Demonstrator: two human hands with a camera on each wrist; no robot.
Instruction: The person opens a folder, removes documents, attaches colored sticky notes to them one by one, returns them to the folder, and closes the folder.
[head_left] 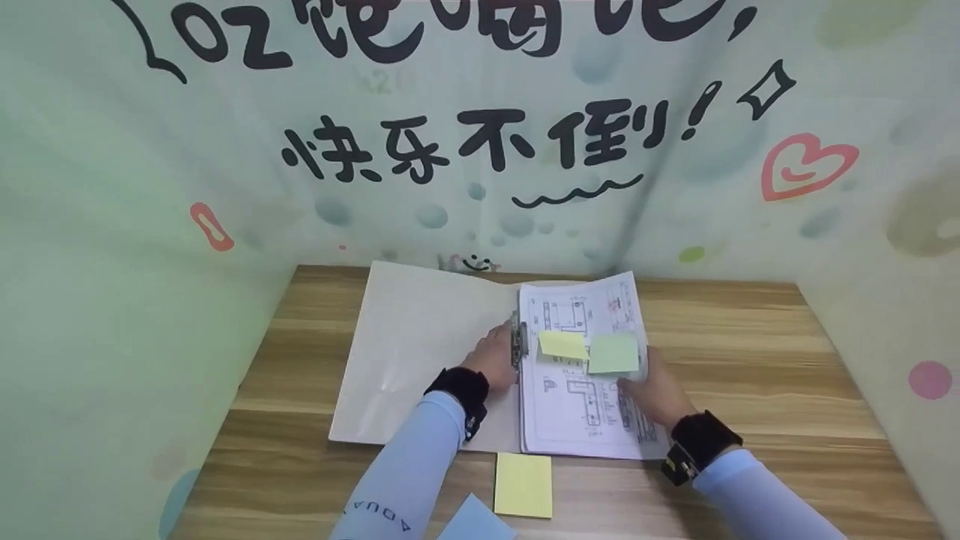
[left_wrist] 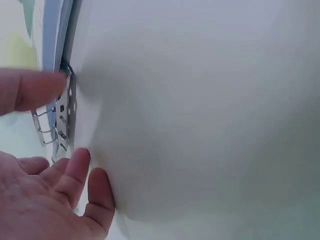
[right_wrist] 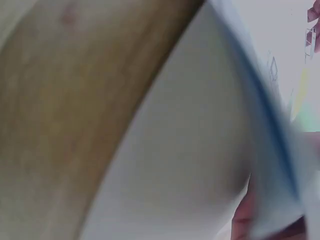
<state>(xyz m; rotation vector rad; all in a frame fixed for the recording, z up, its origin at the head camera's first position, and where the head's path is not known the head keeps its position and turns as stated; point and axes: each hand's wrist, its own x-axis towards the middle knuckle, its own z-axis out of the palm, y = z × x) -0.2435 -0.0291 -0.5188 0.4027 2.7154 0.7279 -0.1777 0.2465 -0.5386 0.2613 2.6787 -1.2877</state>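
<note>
An off-white folder (head_left: pixel 427 330) lies spread flat, its metal clip (head_left: pixel 520 343) along the spine. On its right side is a stack of printed drawings (head_left: pixel 559 412), bearing a yellow sticky note (head_left: pixel 562 346) and a green sticky note (head_left: pixel 613 355). My left hand (head_left: pixel 493 357) is at the clip; in the left wrist view its fingers (left_wrist: pixel 101 192) touch the cover, with the thumb apart from them beside the clip. My right hand (head_left: pixel 661 391) pinches the stack's right edge, thumb on top. In the right wrist view the sheets (right_wrist: pixel 267 125) are lifted off the back cover (right_wrist: pixel 175 140).
A yellow sticky pad (head_left: pixel 523 486) lies just below the folder, and a blue note (head_left: pixel 478 520) shows at the bottom edge. The wooden table (head_left: pixel 765 360) ends at a printed cloth backdrop (head_left: pixel 480 225) at the back and sides.
</note>
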